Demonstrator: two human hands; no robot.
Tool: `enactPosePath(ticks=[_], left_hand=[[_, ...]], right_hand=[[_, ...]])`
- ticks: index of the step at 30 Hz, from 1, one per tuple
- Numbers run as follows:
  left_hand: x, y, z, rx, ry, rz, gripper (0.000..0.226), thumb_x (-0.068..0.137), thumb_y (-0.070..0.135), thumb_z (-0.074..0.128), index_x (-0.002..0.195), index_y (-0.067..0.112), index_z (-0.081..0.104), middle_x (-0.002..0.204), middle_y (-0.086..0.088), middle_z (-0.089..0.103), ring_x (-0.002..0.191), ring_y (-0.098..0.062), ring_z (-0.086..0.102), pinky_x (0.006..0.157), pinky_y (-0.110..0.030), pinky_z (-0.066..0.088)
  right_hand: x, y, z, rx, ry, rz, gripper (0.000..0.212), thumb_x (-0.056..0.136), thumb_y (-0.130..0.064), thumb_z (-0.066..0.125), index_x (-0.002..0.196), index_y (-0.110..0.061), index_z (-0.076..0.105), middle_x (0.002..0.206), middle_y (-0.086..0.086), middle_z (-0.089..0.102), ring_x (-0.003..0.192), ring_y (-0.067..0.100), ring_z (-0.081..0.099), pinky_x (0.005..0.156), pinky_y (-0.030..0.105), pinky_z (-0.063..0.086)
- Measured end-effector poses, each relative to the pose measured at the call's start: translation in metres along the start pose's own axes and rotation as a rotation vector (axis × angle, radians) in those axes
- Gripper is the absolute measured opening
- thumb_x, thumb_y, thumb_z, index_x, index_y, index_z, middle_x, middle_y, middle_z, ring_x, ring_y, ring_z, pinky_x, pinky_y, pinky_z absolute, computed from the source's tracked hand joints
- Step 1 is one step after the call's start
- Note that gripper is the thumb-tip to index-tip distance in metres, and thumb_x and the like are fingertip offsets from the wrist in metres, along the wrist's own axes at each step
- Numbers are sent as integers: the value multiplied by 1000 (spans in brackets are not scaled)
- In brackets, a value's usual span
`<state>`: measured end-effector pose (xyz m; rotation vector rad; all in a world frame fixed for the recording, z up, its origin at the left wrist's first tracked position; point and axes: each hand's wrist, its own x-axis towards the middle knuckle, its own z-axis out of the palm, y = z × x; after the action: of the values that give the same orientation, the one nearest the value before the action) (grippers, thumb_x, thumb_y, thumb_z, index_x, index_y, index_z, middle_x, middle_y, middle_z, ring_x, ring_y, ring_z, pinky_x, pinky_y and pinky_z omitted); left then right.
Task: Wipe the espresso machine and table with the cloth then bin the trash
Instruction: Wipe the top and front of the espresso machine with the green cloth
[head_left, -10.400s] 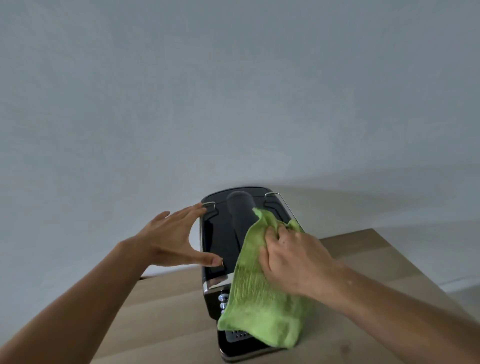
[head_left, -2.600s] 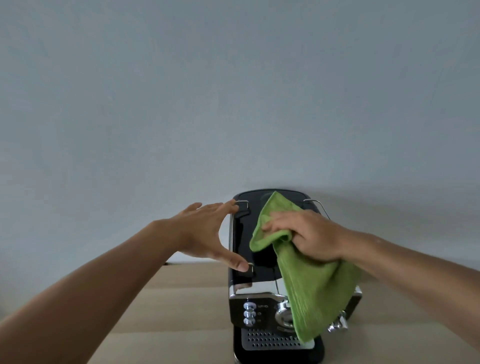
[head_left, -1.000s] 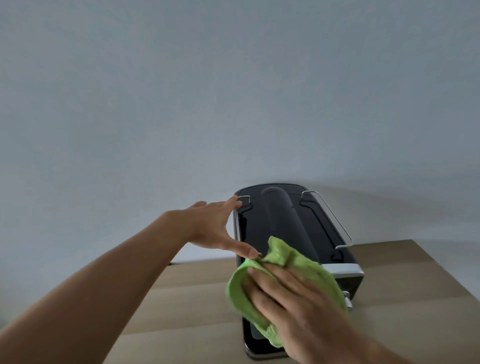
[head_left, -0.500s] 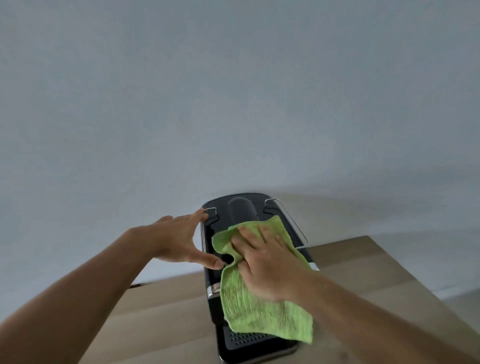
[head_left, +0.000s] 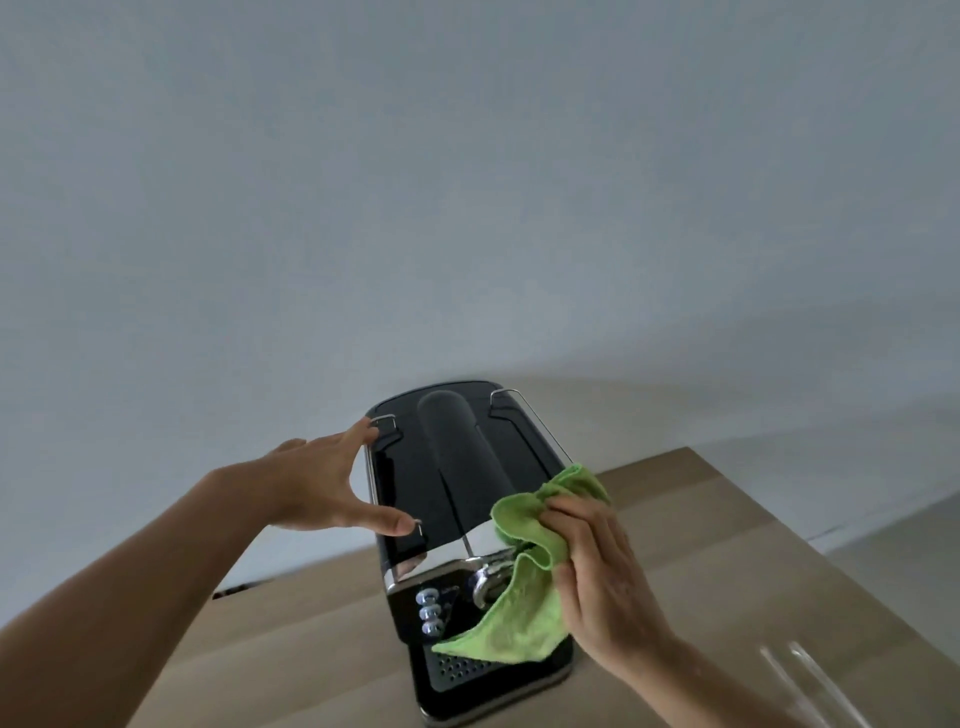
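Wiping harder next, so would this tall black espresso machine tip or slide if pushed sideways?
Probably steady: the left hand braces the tall black espresso machine at its top. Being narrow, it might tip from an unbraced sideways shove. The smooth wooden table could let it slide when the right hand presses the green cloth.

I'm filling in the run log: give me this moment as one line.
step: wiping espresso machine | left hand: steadies machine's left edge | right hand: grips green cloth at machine's front right
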<state>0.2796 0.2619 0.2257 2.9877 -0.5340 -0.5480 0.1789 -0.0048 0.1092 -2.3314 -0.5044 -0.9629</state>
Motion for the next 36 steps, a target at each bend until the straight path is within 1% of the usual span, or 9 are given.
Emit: enactPosePath(ticks=[3,7,9,13,16,21,24,30,36], left_hand=[[1,0,-1,-3,3,-3,143,35,102,41,150,33,-8,159,17,3,144,-22,19,116,-41,18],[1,0,1,-18,8,1,143,35,102,42,150,32,-8,158,18,3,143,-23,21,115,-40,20],[2,-2,1,-33,11,0,143,35,102,43,150,33,-8,158,19,1,143,-22,21,115,-40,20],[4,-3,2,-28,7,-13,143,35,102,43,149,34,-8,159,17,1,143,-24,20,115,-41,20],[5,-3,2,-22,0,-19,143,34,102,43,149,34,-9,159,16,1,143,-24,21,115,-41,20],[5,-3,1,-5,-2,-19,144,34,103,42,149,34,-9,159,17,0,143,-23,22,114,-40,22],[4,-3,2,-4,4,-11,143,34,103,41,149,35,-10,158,18,0,143,-23,23,114,-40,23],[3,-3,2,-1,-2,-12,142,36,103,40,149,34,-13,159,17,-1,143,-23,22,115,-40,21],[2,0,3,-5,1,-12,141,37,102,40,149,34,-12,159,13,1,143,-24,22,115,-40,20]], right_hand=[[8,-5,4,133,109,130,18,90,-14,41,106,-19,50,109,0,51,105,16,52,96,26,41],[10,-13,2,277,211,437,26,87,-32,38,110,-38,48,116,-14,56,111,3,53,92,6,34],[5,-15,4,306,179,390,33,89,-26,38,119,-27,53,126,-8,54,121,4,48,100,13,34],[-13,-20,19,4,202,217,36,92,-14,41,124,-10,56,130,4,54,127,30,46,103,44,38],[-6,-44,19,-52,68,106,39,95,-23,37,130,-10,49,133,5,54,128,22,45,103,42,38],[63,-61,-3,-237,-561,173,51,95,-27,25,142,-9,30,148,10,35,132,25,38,111,41,31],[82,-42,-15,-503,-547,56,38,91,-14,31,123,-5,48,113,12,62,92,25,60,102,45,36],[81,-18,-33,-634,-541,-36,32,81,-6,23,81,-15,55,70,1,56,58,20,47,59,33,36],[111,-23,-15,-612,-605,64,25,92,-2,26,94,-9,50,92,11,61,72,26,44,71,37,31]])
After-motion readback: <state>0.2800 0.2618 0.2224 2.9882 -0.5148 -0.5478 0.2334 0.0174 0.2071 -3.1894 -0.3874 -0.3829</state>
